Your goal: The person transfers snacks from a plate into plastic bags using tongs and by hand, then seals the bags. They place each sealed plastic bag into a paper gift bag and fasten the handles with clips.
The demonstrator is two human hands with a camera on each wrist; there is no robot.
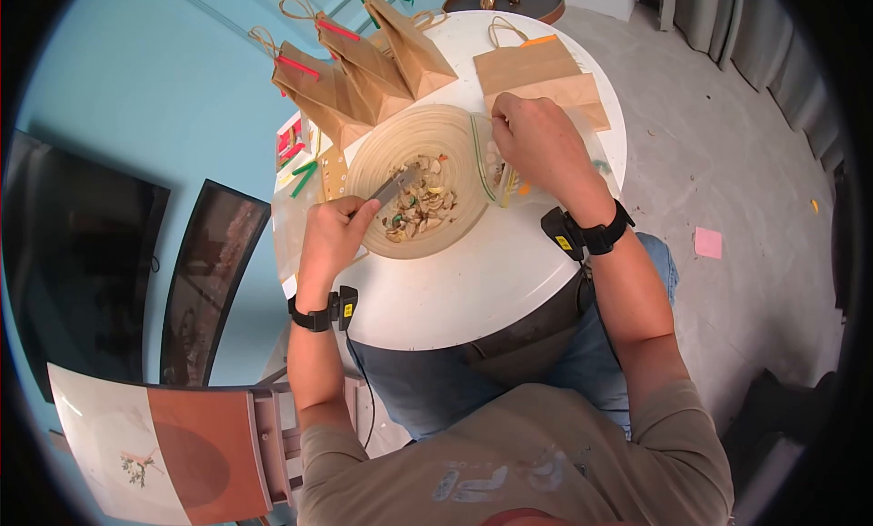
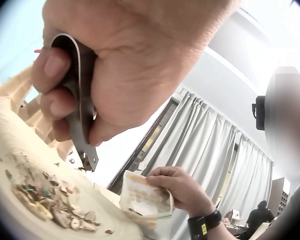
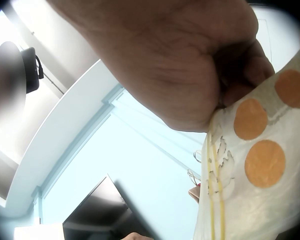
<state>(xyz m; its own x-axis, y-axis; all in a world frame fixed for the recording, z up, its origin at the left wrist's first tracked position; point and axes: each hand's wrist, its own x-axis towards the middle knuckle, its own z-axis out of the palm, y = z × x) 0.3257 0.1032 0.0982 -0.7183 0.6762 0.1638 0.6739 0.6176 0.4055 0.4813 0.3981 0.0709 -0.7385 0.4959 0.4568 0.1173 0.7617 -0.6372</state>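
A wide pale round bowl (image 1: 373,144) on the table holds a heap of small dried pieces (image 1: 423,212), brown and cream with a few green and orange bits. My left hand (image 1: 336,235) grips metal tongs (image 1: 396,188), a bent strip with a rounded end, their tips over the heap. In the left wrist view the fingers wrap round the tongs (image 2: 80,100). At the bowl's right side my right hand (image 1: 546,149) pinches the top edge of a clear zip bag (image 1: 485,158). Orange dots and yellow zip lines show on the bag (image 3: 240,175) in the right wrist view.
Brown paper bags (image 1: 400,58) with red and green clips stand behind the bowl. Another paper bag (image 1: 546,71) lies at the back right of the white round table (image 1: 436,308). Green clips (image 1: 305,176) lie left of the bowl, and a pink note (image 1: 707,243) is on the floor.
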